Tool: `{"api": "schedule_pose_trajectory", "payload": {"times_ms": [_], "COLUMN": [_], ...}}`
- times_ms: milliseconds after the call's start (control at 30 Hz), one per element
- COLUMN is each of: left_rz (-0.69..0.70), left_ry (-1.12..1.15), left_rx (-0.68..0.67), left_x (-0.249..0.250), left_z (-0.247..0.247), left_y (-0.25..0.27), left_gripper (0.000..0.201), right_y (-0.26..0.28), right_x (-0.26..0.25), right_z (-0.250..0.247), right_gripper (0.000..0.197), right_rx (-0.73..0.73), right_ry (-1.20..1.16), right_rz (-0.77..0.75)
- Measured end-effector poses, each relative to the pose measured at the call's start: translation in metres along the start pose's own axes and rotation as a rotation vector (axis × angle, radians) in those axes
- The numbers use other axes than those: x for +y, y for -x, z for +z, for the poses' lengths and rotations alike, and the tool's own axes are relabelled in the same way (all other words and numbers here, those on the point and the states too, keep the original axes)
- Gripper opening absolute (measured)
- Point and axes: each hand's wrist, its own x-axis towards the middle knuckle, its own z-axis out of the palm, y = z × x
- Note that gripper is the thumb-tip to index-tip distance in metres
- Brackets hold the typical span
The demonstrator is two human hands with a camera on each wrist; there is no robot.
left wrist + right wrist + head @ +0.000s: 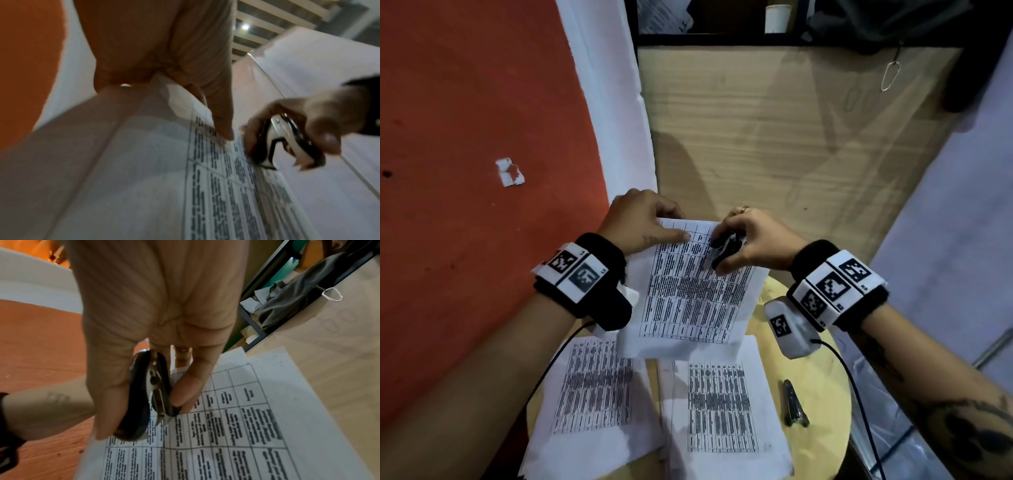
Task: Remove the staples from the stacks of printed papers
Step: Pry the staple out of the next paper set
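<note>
My left hand (667,226) pinches the top left corner of a stack of printed papers (688,291) and holds it tilted above the round table, thumb (224,129) on the top sheet. My right hand (722,255) grips a black staple remover (729,245) between thumb and fingers, just above the stack's top edge. In the left wrist view the staple remover (287,142) has its metal claws pointing down at the page (144,162), a little apart from it. The right wrist view shows the staple remover (144,394) over the table printed on the top sheet (246,426). No staple is visible.
Two more printed stacks (592,387) (722,407) lie on the round yellow table (822,377). A dark slim tool (794,404) lies to their right. A wooden panel (791,137) stands behind, a red surface (465,137) to the left. Wrist cables hang over the table.
</note>
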Motion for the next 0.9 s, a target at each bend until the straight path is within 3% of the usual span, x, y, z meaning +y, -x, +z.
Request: {"api": "schedule_pose_trajectory", "payload": {"times_ms": [100, 300, 567, 733, 800, 900], "left_rz": [0.051, 0.032, 0.068, 0.028, 0.027, 0.037], "left_ry": [-0.270, 0.029, -0.212, -0.007, 0.090, 0.135], "left_rx": [0.027, -0.031, -0.060, -0.074, -0.051, -0.025], "left_x": [0.014, 0.007, 0.029, 0.025, 0.023, 0.022], "left_z": [0.002, 0.006, 0.000, 0.004, 0.004, 0.004], "left_y": [0.000, -0.002, -0.005, -0.004, -0.002, -0.002], "left_gripper": [0.027, 0.044, 0.021, 0.023, 0.017, 0.020], "right_y": [0.003, 0.010, 0.017, 0.018, 0.018, 0.019], "right_x": [-0.005, -0.006, -0.015, -0.017, -0.014, -0.007], "right_z": [-0.001, -0.006, -0.010, -0.011, -0.008, 0.002], "right_gripper": [0.047, 0.044, 0.042, 0.042, 0.043, 0.044], "right_rx": [0.015, 0.068, 0.078, 0.101, 0.162, 0.400], "right_ry": [0.004, -0.032, -0.081, -0.061, -0.053, -0.062], "right_rz": [-0.016, -0.009, -0.012, -0.028, -0.050, -0.097]}}
